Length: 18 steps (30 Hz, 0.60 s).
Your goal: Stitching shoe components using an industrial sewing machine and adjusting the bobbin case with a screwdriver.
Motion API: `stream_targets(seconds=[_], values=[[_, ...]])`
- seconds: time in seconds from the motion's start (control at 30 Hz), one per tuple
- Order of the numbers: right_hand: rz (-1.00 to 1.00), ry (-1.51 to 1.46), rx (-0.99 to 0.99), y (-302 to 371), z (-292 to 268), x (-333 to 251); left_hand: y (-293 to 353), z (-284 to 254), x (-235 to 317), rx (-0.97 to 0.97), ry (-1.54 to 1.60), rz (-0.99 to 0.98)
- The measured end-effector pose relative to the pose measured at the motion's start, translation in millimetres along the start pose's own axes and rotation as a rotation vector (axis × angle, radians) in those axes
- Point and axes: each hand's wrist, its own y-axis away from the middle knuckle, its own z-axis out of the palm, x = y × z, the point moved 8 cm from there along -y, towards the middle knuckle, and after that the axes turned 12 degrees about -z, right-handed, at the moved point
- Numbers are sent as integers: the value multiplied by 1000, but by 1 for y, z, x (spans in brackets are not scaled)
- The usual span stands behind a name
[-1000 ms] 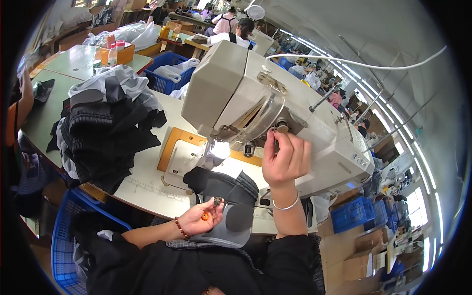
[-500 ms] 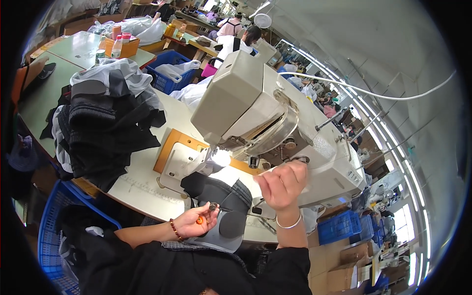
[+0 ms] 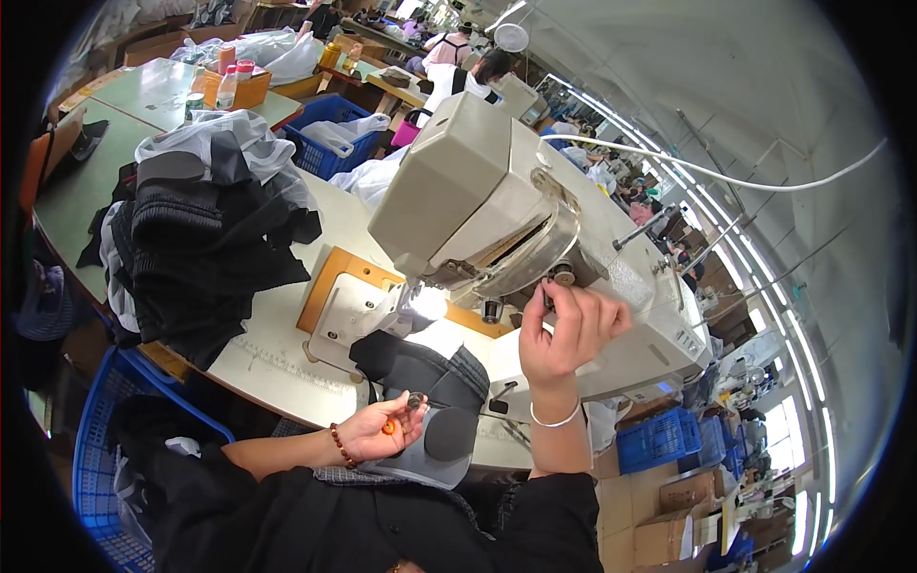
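Note:
My left hand [image 3: 377, 435] is palm up at the table's front edge. Its thumb and fingers pinch a small dark metal bobbin case [image 3: 415, 400], and a small orange round thing [image 3: 389, 427] lies in the palm. My right hand [image 3: 570, 334] is raised at the head of the sewing machine [image 3: 478, 181], beside the round metal knob [image 3: 564, 274]. Thumb and forefinger press together on something small and dark that I cannot make out. Black and grey fabric pieces [image 3: 430, 387] lie below the lit needle area, partly under my left hand.
A pile of black knit pieces [image 3: 205, 229] lies on the table at left. One blue basket [image 3: 124, 420] stands at lower left, another blue crate [image 3: 334, 134] behind the table. A white cable [image 3: 755, 191] arches above the machine. Other people work farther back.
My right hand has turned and its closed fingers have opened into a pinch beside the machine's knob. My left hand has stayed in place with the bobbin case.

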Motion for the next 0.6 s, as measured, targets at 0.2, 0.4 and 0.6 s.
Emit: stream_targets(seconds=[0.2, 0.4, 0.6], values=[[-89, 28, 37, -1, 0, -6, 2, 3, -8, -1, 15, -10], [-190, 10, -98, -3, -3, -6, 8, 8, -19, 50, 7, 15], [-79, -83, 100, 24, -39, -11, 1, 35, -9, -10, -95, 45]])
